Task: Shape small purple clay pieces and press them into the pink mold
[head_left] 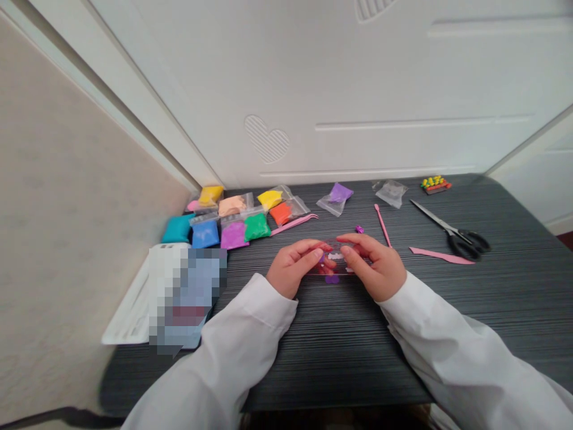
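My left hand [295,266] and my right hand [373,266] grip a small transparent plastic sheet [335,273] from its two sides, thumbs toward me. White marks show on the sheet, though what they are is too small to tell. Near my left thumb tip is a bit of purple. A flat purple piece [332,279] shows at the sheet's lower edge; whether it touches the sheet I cannot tell. Just beyond my hands lies a small shiny purple lump [359,229]. A thin pink modelling tool [382,224] lies past my right hand.
Bags of coloured clay [256,227] cluster at the back left, beside pink tweezers [293,224]. Behind my hands lies a purple clay bag [340,193]. Black-handled scissors [452,233], a pink knife [441,255] and a yellow-green-orange clay piece [435,184] lie right. A white tray [134,304] sits left.
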A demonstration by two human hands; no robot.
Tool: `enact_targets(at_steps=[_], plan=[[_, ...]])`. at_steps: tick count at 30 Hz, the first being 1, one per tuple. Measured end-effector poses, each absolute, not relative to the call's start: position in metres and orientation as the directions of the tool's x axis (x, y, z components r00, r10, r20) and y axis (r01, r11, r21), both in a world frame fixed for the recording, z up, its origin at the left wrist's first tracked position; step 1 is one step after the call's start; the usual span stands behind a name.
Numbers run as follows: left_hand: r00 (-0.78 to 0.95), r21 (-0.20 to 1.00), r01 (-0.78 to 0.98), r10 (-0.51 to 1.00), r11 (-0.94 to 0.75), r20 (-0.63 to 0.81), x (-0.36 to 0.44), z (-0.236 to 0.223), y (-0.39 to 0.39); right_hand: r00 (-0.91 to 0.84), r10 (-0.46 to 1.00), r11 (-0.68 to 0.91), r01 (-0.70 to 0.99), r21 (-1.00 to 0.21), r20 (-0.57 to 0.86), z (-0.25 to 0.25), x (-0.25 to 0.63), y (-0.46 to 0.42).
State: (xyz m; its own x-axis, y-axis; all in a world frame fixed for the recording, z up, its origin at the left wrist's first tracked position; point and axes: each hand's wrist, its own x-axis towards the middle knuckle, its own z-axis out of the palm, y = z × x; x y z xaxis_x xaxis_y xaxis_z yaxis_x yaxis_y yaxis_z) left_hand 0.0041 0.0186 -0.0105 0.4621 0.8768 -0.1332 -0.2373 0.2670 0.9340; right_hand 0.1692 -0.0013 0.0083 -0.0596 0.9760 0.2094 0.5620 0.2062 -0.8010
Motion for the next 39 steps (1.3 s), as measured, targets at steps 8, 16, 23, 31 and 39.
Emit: enact_targets(at_steps=[8,16,23,31,39], plan=[[0.459,0.947,-0.195,0.877,0.257,-0.144,0.006,-0.008,0.018,-0.125,0.977,0.215,0.554,-0.805,0.175,0.006,0.174,-0.001],[0.463,0.933,-0.241,0.877,0.268,-0.132,0.006,-0.01,0.019,-0.136,0.974,0.227,0.579,-0.783,0.182,0.011,0.171,-0.002],[0.409,0.966,-0.141,0.902,0.215,-0.141,0.007,-0.008,0.018,-0.146,0.971,0.241,0.596,-0.766,0.192,0.013,0.171,-0.002],[0.494,0.928,-0.287,0.866,0.238,-0.069,0.003,-0.012,0.02,-0.112,0.985,0.169,0.528,-0.832,0.129,0.007,0.174,0.002],[0.409,0.958,-0.198,0.906,0.206,-0.11,0.007,-0.009,0.018,-0.108,0.984,0.18,0.523,-0.833,0.144,0.006,0.172,0.001]])
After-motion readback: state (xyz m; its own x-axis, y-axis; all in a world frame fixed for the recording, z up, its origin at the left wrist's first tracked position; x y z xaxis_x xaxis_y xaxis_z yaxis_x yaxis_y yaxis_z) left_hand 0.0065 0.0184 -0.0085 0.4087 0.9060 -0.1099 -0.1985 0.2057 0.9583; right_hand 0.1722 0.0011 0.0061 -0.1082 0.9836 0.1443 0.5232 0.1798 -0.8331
